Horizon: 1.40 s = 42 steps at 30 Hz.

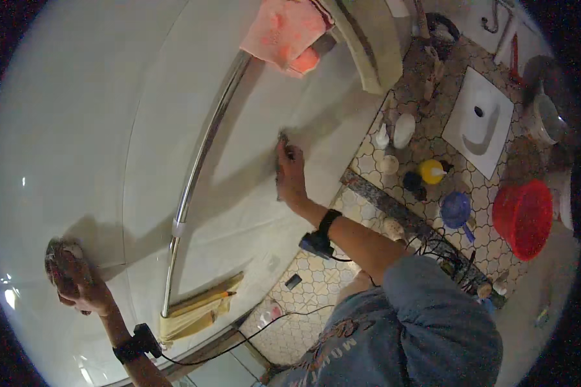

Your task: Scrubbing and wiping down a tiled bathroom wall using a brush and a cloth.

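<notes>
At the lower left my left hand presses against a pale, glossy tiled wall. Its fingers are closed over a dark, rough-looking scouring pad. Nearer the middle, my right hand touches the same wall with curled fingers. Whatever it may hold is too small and dark to name. Between the two hands a shiny metal towel rail crosses the wall. A pink cloth hangs over its upper end, and a yellow cloth hangs at its lower end.
On the patterned tile floor to the right stand a squat toilet, a red basin, a blue dipper and a yellow bottle. A dark stone sill and loose cables lie beside my body.
</notes>
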Each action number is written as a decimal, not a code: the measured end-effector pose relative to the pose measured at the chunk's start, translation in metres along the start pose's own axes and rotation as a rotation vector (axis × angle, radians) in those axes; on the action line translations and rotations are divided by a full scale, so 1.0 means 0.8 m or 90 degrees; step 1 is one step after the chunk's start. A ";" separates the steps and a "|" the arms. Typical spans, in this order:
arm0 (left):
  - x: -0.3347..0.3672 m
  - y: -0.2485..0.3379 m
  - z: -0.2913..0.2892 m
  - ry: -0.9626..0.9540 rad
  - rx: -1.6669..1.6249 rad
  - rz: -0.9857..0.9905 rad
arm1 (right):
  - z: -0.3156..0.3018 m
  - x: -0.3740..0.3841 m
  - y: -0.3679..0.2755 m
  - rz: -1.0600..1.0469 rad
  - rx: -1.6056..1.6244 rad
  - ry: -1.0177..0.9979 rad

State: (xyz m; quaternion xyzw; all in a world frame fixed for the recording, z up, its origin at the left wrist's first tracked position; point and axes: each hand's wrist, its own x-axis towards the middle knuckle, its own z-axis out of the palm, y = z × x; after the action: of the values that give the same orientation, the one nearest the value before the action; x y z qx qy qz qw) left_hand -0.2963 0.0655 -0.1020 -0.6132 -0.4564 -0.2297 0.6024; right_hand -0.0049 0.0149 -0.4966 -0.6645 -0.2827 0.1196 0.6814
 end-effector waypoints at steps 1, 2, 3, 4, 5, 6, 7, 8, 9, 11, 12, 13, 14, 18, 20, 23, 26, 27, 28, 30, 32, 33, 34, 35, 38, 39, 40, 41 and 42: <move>0.000 -0.001 -0.002 0.077 -0.017 0.135 | 0.002 -0.002 0.003 -0.031 0.009 0.037; 0.001 -0.001 -0.002 0.154 -0.033 0.272 | 0.002 -0.001 0.007 -0.001 0.072 0.079; 0.002 -0.003 -0.002 0.151 -0.030 0.275 | 0.003 -0.001 0.010 0.088 0.126 0.075; 0.003 -0.005 -0.002 0.164 -0.057 0.285 | 0.001 0.002 0.015 0.037 0.019 0.182; 0.002 -0.008 0.000 0.175 -0.083 0.292 | 0.000 0.002 0.017 0.020 0.009 0.166; 0.000 -0.010 0.002 0.172 -0.082 0.289 | -0.001 0.003 0.021 0.000 -0.031 0.175; -0.001 -0.012 0.007 0.187 -0.078 0.272 | -0.003 0.004 0.023 0.003 -0.061 0.230; -0.002 -0.013 0.012 0.202 -0.075 0.255 | -0.004 0.004 0.025 -0.013 -0.008 0.177; -0.003 -0.014 0.016 0.201 -0.077 0.255 | -0.006 0.004 0.027 0.015 0.086 0.117; -0.003 -0.016 0.018 0.114 -0.102 0.182 | -0.008 0.002 0.031 -0.007 -0.038 0.010; -0.002 -0.015 0.017 0.037 -0.083 0.108 | -0.008 -0.001 0.032 -0.037 -0.025 0.054; -0.001 -0.015 0.014 0.103 -0.075 0.186 | -0.009 -0.003 0.034 0.031 0.032 0.039; 0.000 -0.013 0.009 0.169 -0.066 0.265 | -0.008 -0.006 0.035 0.059 0.093 0.058; 0.002 0.003 -0.007 0.161 -0.052 0.266 | -0.008 -0.009 0.043 -0.067 -0.031 0.122; 0.003 0.011 -0.007 0.079 -0.265 0.183 | -0.010 -0.006 0.045 -0.141 0.018 0.086; 0.004 0.014 -0.005 0.192 -0.135 0.183 | -0.015 0.001 0.040 0.024 -0.083 -0.002; 0.004 0.010 -0.005 0.188 -0.064 0.264 | -0.024 0.009 0.035 -0.107 -0.051 0.147; 0.004 0.008 -0.006 0.186 -0.064 0.261 | -0.027 0.011 0.033 -0.074 -0.044 0.207; 0.004 0.008 -0.006 0.137 -0.104 0.231 | -0.027 0.010 0.031 0.021 -0.032 0.139; 0.005 0.009 -0.008 0.092 -0.146 0.198 | -0.030 0.008 0.028 0.024 0.010 0.019; 0.007 0.010 -0.008 0.111 -0.179 0.237 | -0.030 0.003 0.027 0.001 -0.044 -0.066; 0.007 0.010 -0.009 0.112 -0.184 0.238 | -0.030 0.000 0.028 -0.027 -0.029 -0.020; 0.009 0.011 -0.009 0.129 -0.146 0.231 | -0.029 -0.003 0.028 -0.050 -0.028 0.027; 0.009 0.011 -0.010 0.183 -0.123 0.258 | -0.027 -0.007 0.029 -0.048 -0.017 0.103; 0.008 0.012 -0.013 0.216 -0.106 0.289 | -0.023 -0.013 0.035 -0.029 0.017 0.072; 0.007 0.013 -0.015 0.223 -0.107 0.285 | -0.021 -0.013 0.036 -0.063 -0.018 0.096; 0.007 0.015 -0.017 0.203 -0.075 0.264 | -0.021 -0.011 0.039 -0.047 -0.031 0.053; 0.007 0.017 -0.019 0.182 -0.042 0.244 | -0.020 -0.007 0.041 -0.015 -0.034 0.020; 0.009 0.019 -0.021 0.185 -0.041 0.244 | -0.020 -0.004 0.044 -0.095 -0.054 0.054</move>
State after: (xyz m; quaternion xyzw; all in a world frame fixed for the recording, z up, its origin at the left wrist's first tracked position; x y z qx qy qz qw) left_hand -0.2756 0.0538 -0.1016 -0.6682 -0.2326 -0.2112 0.6744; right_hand 0.0090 0.0032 -0.5310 -0.6745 -0.3072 0.0283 0.6707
